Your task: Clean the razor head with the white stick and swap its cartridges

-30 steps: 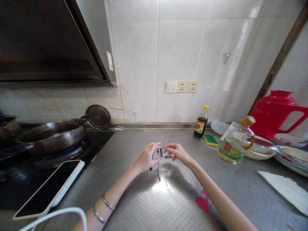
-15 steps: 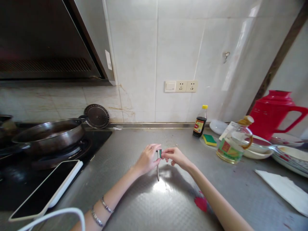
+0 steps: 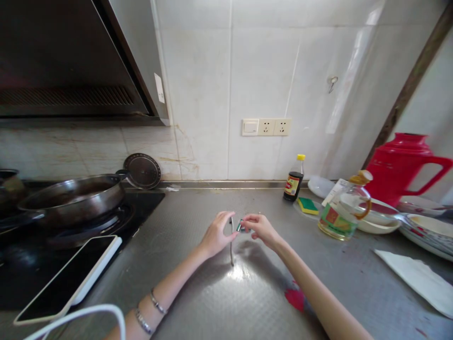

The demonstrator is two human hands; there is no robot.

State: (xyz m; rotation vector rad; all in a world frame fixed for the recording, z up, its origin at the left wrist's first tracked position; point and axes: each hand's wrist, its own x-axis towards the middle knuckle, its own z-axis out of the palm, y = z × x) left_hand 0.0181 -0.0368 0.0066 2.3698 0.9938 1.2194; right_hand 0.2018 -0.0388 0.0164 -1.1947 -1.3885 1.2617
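Note:
My left hand [image 3: 218, 234] curves its fingers and thumb around a thin grey strip [image 3: 232, 255], which runs from the fingertips down past the thumb. What the strip belongs to is too small to make out. Just right of it, my right hand [image 3: 261, 230] pinches a small green-and-silver piece [image 3: 239, 226], tilted and close to the left thumb. Both hands are above the metal countertop [image 3: 198, 293].
On the left, a phone [image 3: 71, 278] lies by a pan [image 3: 74, 196] on the stove. To the right stand a soy sauce bottle [image 3: 293, 182], a sponge [image 3: 308, 206], an oil jug [image 3: 339, 217], a red thermos [image 3: 399, 165] and dishes. A white cloth [image 3: 414, 276] lies nearer.
The green-and-silver piece has tilted and moved slightly right, away from the left fingers, in my right hand. The left fingers have spread a little.

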